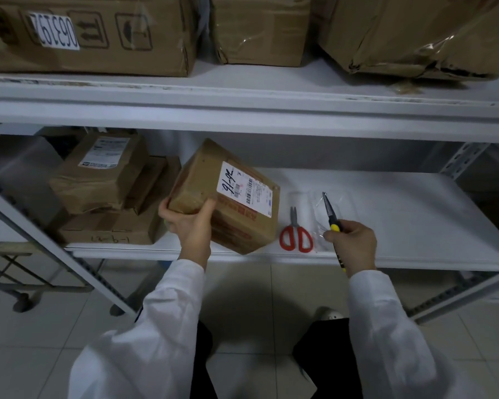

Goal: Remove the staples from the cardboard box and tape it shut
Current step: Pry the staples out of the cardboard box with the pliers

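Observation:
A small brown cardboard box point(211, 180) with a white shipping label is tilted up on the lower white shelf point(401, 214). My left hand point(189, 226) grips its near left corner, thumb on the front face. My right hand point(353, 243) holds needle-nose pliers point(328, 208) with yellow-and-black handles, the tip pointing away over the shelf, to the right of the box and apart from it. Red-handled scissors point(296, 236) lie on the shelf between the box and my right hand. A clear plastic bag point(319, 203) lies under the pliers' tip.
Several taped brown parcels point(98, 174) are stacked at the left of the lower shelf. Large cardboard boxes point(92, 33) fill the upper shelf point(242, 110). A grey slotted metal post point(461, 159) stands at the right. A cart frame point(18, 272) sits on the tiled floor at left.

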`<state>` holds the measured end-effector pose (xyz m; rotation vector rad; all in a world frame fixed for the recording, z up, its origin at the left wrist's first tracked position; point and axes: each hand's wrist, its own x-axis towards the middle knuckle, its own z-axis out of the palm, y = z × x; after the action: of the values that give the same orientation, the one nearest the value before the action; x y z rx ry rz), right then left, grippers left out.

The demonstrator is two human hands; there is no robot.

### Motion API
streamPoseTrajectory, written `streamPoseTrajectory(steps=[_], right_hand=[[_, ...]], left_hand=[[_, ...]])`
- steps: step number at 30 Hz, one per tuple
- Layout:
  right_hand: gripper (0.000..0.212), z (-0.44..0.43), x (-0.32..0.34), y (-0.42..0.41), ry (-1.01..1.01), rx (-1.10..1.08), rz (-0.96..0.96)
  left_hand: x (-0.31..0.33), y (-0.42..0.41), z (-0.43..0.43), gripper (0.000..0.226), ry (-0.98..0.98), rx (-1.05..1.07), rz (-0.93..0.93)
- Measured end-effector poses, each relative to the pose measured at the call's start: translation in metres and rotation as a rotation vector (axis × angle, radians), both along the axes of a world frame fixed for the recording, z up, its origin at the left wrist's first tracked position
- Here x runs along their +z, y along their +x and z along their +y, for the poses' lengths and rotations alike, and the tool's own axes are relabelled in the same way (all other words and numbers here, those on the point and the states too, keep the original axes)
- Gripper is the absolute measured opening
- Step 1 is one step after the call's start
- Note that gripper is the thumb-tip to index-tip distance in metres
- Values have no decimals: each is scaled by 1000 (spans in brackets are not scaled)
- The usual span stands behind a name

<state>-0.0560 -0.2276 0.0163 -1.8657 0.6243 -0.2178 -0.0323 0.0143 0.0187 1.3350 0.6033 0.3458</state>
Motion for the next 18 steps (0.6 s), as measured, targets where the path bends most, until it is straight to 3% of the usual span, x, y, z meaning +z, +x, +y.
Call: streamPoseTrajectory(steps=[5, 12, 18], right_hand=[[4, -16, -32, -1, -198, -82, 142], [28, -17, -37, 4, -572, -61, 366], [38, -20, -30, 3, -411, -121, 339]], left_hand=[[1, -2, 5, 95, -120, -84, -42], [-8, -2, 8, 63, -256, -218, -118], [-6, -6, 7, 58, -289, -295, -166]])
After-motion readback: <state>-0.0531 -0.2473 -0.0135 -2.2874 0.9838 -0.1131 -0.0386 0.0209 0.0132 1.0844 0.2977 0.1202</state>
